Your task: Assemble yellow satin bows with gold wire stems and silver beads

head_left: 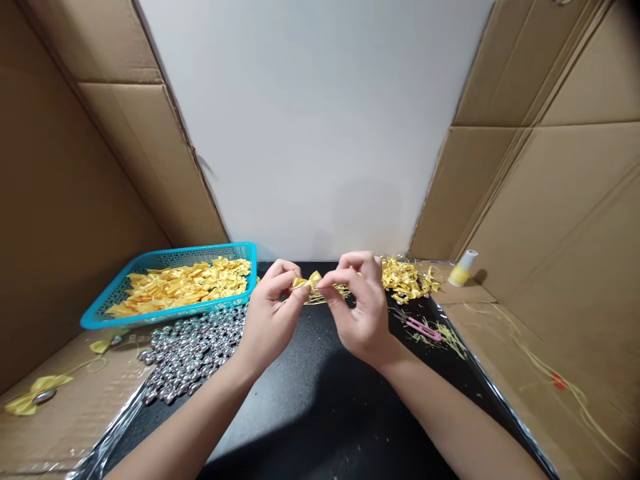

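My left hand [270,313] and my right hand [361,308] meet above the black mat [310,400], both pinching a small yellow ribbon bow [311,283] with yellow thread wound round it. The fingers of both hands are closed on the bow and thread. To the left stands a blue basket [115,303] filled with yellow ribbon bows. A heap of silver metal pieces [193,350] lies in front of it, near my left forearm. Behind my right hand lies a pile of yellow bows [407,277].
Pink thread snips [417,325] and yellow thread scraps [447,337] lie right of my right hand. A yellow thread spool [463,268] stands at the back right. A finished bow [37,395] lies on the cardboard at the left. Cardboard walls enclose both sides.
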Tool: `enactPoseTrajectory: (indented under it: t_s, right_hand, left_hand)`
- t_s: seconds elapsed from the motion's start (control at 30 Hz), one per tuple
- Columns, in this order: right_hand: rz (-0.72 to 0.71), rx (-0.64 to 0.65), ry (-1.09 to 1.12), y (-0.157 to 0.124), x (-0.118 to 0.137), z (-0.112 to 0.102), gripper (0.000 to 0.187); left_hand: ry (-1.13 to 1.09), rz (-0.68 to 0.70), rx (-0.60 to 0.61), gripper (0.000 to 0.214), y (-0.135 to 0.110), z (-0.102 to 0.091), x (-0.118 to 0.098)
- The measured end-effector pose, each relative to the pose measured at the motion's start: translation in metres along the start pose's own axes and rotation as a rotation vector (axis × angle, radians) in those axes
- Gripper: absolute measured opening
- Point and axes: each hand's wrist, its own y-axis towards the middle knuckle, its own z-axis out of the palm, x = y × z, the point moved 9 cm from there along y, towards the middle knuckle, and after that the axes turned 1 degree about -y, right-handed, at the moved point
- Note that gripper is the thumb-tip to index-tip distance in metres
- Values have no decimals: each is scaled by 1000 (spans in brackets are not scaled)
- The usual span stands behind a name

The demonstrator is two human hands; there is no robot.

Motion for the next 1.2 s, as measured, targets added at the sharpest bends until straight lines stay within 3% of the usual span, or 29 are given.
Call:
enactPoseTrajectory:
  t_s: [0.13, 0.27, 0.33, 0.57, 0.83, 0.97, 1.07, 1.2]
  right_hand:
    - [180, -110, 306, 3, -11, -20, 10]
    - [465, -70, 511, 7, -29, -27, 19]
    - [524, -56, 547, 9, -33, -29, 23]
    - [563, 30, 531, 14, -38, -22, 15]
    - [556, 131, 587, 5, -30, -1, 10]
    - [436, 280, 355, 0, -21, 14, 15]
    - [321, 311, 138, 2, -17, 14, 17]
    - [219, 325, 57, 7, -8, 9, 23]
  left_hand:
    - [-140, -163, 61, 28, 6, 6, 28]
    - [-207, -240, 111, 27, 7, 14, 39]
    - [-222, -249, 124, 28, 7, 16, 39]
    - [-227, -271, 129, 29, 4, 18, 44]
    - [-233, -210, 177, 33, 1, 22, 20]
    - [-292, -213, 193, 30, -1, 22, 17]
    - [-291, -210, 149, 29, -2, 16, 16]
    - [-206, -181, 109, 31, -1, 7, 9]
